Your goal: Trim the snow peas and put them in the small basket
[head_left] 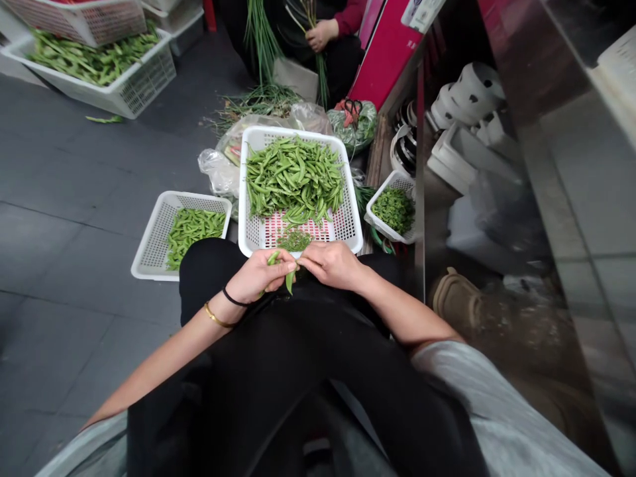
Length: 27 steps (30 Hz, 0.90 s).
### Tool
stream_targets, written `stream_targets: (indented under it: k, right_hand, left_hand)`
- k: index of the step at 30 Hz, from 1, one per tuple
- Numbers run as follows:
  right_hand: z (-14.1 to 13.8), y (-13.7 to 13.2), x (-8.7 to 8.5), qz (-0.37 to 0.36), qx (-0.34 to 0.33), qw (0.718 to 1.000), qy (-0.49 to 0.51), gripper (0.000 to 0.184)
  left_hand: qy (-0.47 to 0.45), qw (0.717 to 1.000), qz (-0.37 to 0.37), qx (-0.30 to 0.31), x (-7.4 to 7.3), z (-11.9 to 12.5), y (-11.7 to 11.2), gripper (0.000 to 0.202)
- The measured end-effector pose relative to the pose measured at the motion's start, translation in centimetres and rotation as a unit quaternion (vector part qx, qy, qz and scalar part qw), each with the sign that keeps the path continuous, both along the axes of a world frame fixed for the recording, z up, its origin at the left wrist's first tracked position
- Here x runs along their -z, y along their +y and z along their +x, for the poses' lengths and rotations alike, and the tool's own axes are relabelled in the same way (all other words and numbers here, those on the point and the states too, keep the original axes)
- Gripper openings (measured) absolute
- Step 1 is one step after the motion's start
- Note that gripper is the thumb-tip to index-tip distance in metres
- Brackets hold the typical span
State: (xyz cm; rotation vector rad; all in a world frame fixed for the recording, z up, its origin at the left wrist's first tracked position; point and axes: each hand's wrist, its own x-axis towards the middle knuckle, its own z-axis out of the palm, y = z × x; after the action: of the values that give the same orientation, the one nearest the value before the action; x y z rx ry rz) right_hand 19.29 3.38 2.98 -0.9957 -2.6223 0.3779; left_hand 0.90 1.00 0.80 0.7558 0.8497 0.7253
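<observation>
Green pea pods (289,281) stick out of my left hand (271,270), whose fingers are closed around them above my lap. My right hand (332,264) meets it at the fingertips, pinching the end of a pod. Just beyond both hands, a large white basket (243,199) holds a heap of pea pods (298,173). Small green trimmings (295,240) lie at its near end. To the left, a smaller white basket (149,248) contains more pea pods (193,228).
A small basket of leafy greens (393,209) stands on the right beside a metal shelf frame. Plastic bags (218,171) lie behind the large basket. Opposite, a person's hand (322,34) holds long green stalks. Stacked baskets (119,93) with pods stand at the far left.
</observation>
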Motion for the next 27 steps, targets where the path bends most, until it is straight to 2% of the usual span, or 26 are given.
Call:
stream_targets:
  k: [2,5,9,12,16,18,20,21,24,25,27]
  right_hand:
    - [-0.6,-0.1,0.7,0.047,0.064,0.997,-0.024,0.038]
    - [-0.2,0.2,0.9,0.056,0.102,0.993,0.006,0.036]
    - [2.6,1.3,-0.7,-0.021,0.156,0.984,0.081,0.036]
    - [3.2,1.7,-1.4,-0.084,0.148,0.982,0.080,0.025]
    - [0.9,1.2,-0.5,-0.098,0.043,0.994,-0.013,0.024]
    - [-0.1,1.1,0.0,-0.080,-0.018,0.994,-0.071,0.024]
    - [-0.5,1.0,0.2,-0.067,-0.078,0.990,-0.099,0.025]
    - [-0.5,1.0,0.1,-0.063,-0.106,0.987,-0.102,0.025]
    - [-0.2,1.0,-0.3,-0.060,-0.140,0.986,-0.063,0.027]
    - [-0.2,1.0,-0.4,-0.066,-0.135,0.988,-0.033,0.029]
    - [-0.4,1.0,-0.5,-0.093,-0.111,0.989,0.043,0.032]
  left_hand:
    - [-0.033,0.998,-0.040,-0.042,0.2,0.6,0.1,0.033]
    - [-0.053,0.989,-0.055,-0.125,0.5,0.7,0.5,0.034]
    - [0.013,0.963,0.036,-0.266,0.4,-0.2,1.0,0.028]
    - [0.079,0.950,0.096,-0.286,0.2,-0.4,0.9,0.024]
    - [0.167,0.941,0.171,-0.239,-0.4,-0.7,0.5,0.020]
    - [0.240,0.917,0.242,-0.208,-1.0,-1.3,0.3,0.018]
    - [0.309,0.887,0.313,-0.140,-1.6,-2.0,0.2,0.018]
    - [0.328,0.878,0.339,-0.086,-1.8,-2.3,0.1,0.016]
    - [0.305,0.874,0.364,0.099,-1.9,-2.4,0.2,0.009]
    - [0.289,0.879,0.358,0.125,-1.7,-2.2,0.2,0.012]
    - [0.268,0.899,0.330,0.098,-1.0,-1.7,0.6,0.015]
